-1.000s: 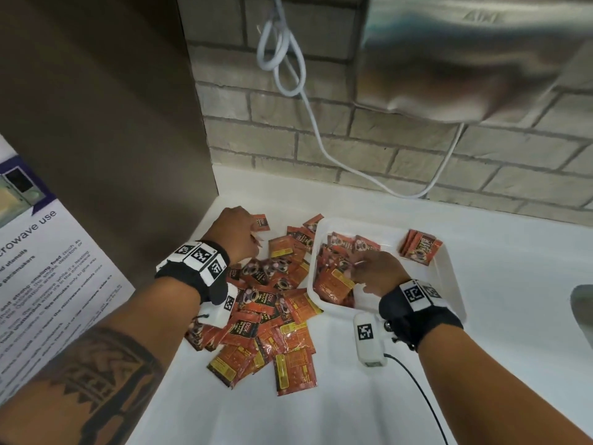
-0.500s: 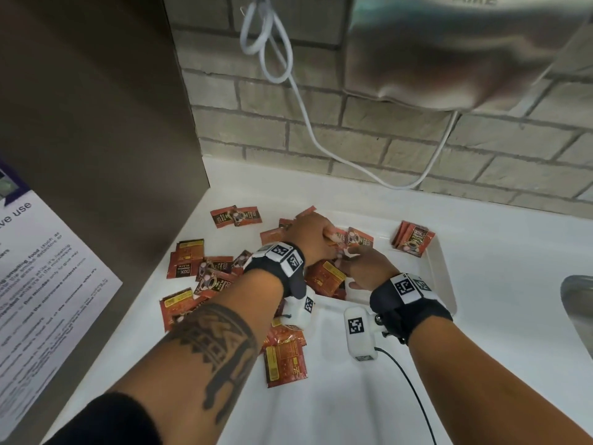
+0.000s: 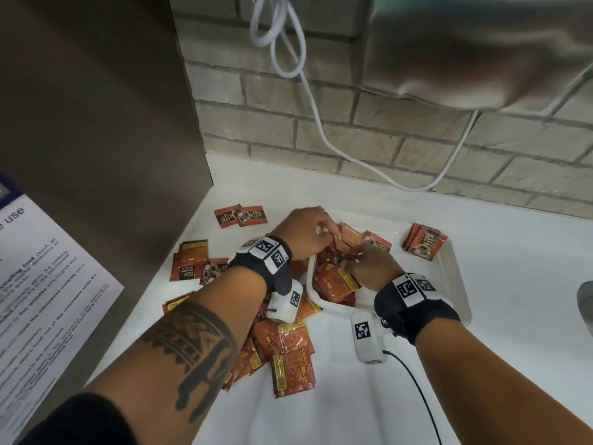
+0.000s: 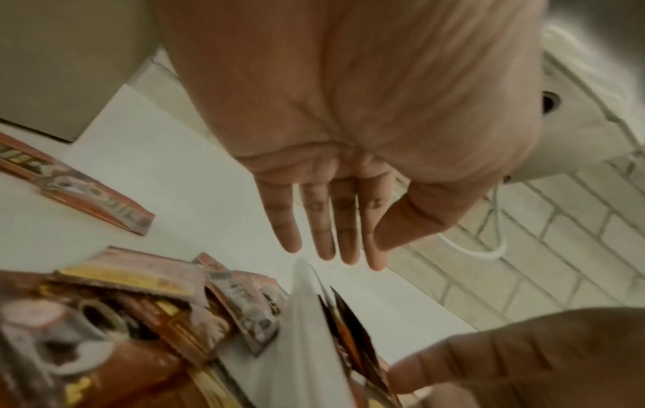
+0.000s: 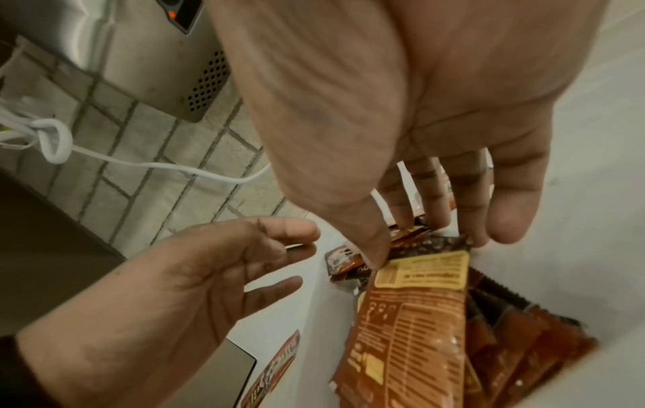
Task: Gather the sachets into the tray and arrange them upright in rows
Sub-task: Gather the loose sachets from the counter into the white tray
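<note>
A white tray (image 3: 455, 284) sits on the white counter with orange-brown sachets (image 3: 333, 281) heaped at its left end. A small bunch (image 3: 423, 242) leans upright in its far right corner. My right hand (image 3: 369, 268) is inside the tray. In the right wrist view this hand (image 5: 418, 234) pinches the tops of several standing sachets (image 5: 412, 317) between thumb and fingers. My left hand (image 3: 305, 232) hovers over the tray's far left corner with straight fingers (image 4: 328, 243), holding nothing. Loose sachets (image 3: 288, 354) lie on the counter left of the tray.
More sachets lie by the brown side panel (image 3: 189, 261) and near the back wall (image 3: 240, 215). A white cable (image 3: 317, 123) hangs on the brick wall under a steel appliance (image 3: 481, 53). A sink edge (image 3: 585, 303) shows at right and a printed notice (image 3: 48, 284) at left.
My left hand has left the loose pile, moved right to the tray's far left corner and opened. The right hand has stayed in the tray among the sachets.
</note>
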Available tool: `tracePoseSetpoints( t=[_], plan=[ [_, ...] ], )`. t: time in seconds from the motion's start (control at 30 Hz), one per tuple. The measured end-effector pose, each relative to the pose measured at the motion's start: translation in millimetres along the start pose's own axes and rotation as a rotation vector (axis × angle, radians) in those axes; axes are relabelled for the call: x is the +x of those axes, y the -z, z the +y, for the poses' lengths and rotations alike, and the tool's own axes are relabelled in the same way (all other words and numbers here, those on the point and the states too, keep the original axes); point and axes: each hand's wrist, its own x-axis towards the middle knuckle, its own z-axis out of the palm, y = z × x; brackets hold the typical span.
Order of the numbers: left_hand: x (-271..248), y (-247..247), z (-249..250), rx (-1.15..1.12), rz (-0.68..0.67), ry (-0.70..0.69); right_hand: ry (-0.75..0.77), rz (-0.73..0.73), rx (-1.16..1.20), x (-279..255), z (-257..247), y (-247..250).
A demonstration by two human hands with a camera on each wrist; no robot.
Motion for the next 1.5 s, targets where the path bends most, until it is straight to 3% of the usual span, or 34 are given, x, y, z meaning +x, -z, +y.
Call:
tracePoseSetpoints(
  t=[0.13, 0.3, 0.6, 0.87, 1.07, 1.2, 1.3, 1.43, 1.5],
  plan=[
    [9, 11, -28, 0.031, 0.165, 0.139, -0.023, 0.007, -0.063, 6, -3, 0],
    [31, 7, -60, 0.345, -0.116, 0.431, -0.031, 0.048, -0.096, 5, -2, 3],
    [52, -19, -77, 0.436, -0.091, 0.517, -0.037, 0.132, -0.049, -2, -13, 22],
    [42, 8, -86, 0.075, 0.128, 0.482, 0.079, 0.146, -0.075, 0, -48, 24],
    [23, 46, -109, -0.154, 0.286, 0.507, 0.175, 0.118, -0.252, 26, -98, 8],
    [10, 76, -131, -0.032, 0.348, 0.581, 0.143, 0.061, -0.280, 48, -130, -12],
    [3, 90, -149, 0.066, 0.311, 0.651, 0.062, -0.017, -0.275, 67, -151, -40],
    [0, 87, -162, 0.094, 0.231, 0.663, -0.070, -0.029, -0.079, 80, -154, -64],
    [2, 84, -164, 0.093, 0.224, 0.673, -0.104, -0.070, -0.197, 89, -151, -68]
  ],
)
